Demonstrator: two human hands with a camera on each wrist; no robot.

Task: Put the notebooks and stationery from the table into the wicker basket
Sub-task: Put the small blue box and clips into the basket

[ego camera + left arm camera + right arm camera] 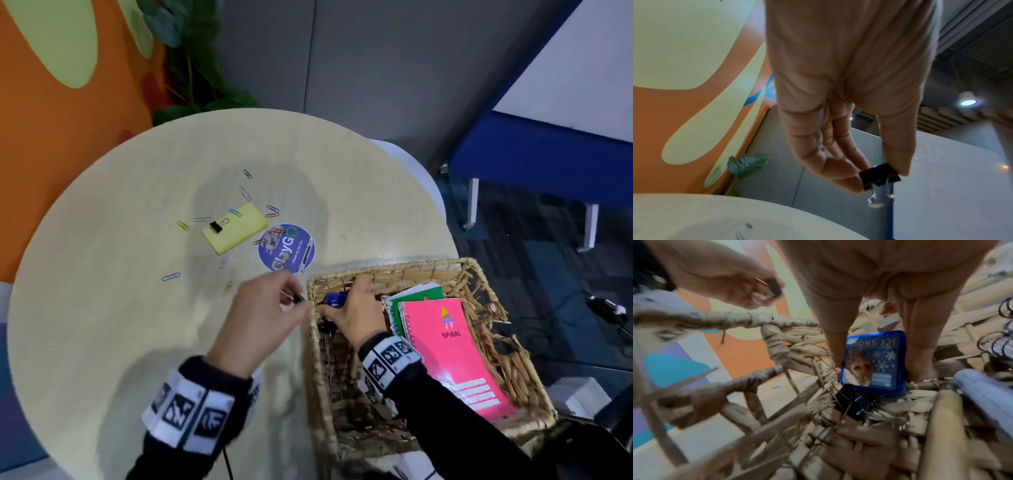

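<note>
A wicker basket [394,269] stands at the table's right edge. In it lie a pink spiral notebook [448,346] and, under it, a green notebook [421,296]. My right hand [337,305] reaches into the basket's far left corner and grips a small blue box [873,363] between thumb and fingers. Black binder clips [855,402] lie on the basket floor just below the box. My left hand [298,299] hovers beside the basket's left rim and pinches a black binder clip [879,176]. On the table lies a yellow sticky pad [239,229] with a clip on it.
Several coloured paper clips [171,277] are scattered over the round table [102,308] around the pad. A purple round sticker [286,248] sits near the basket. A plant [191,51] and an orange wall stand behind; a blue bench [534,164] is to the right.
</note>
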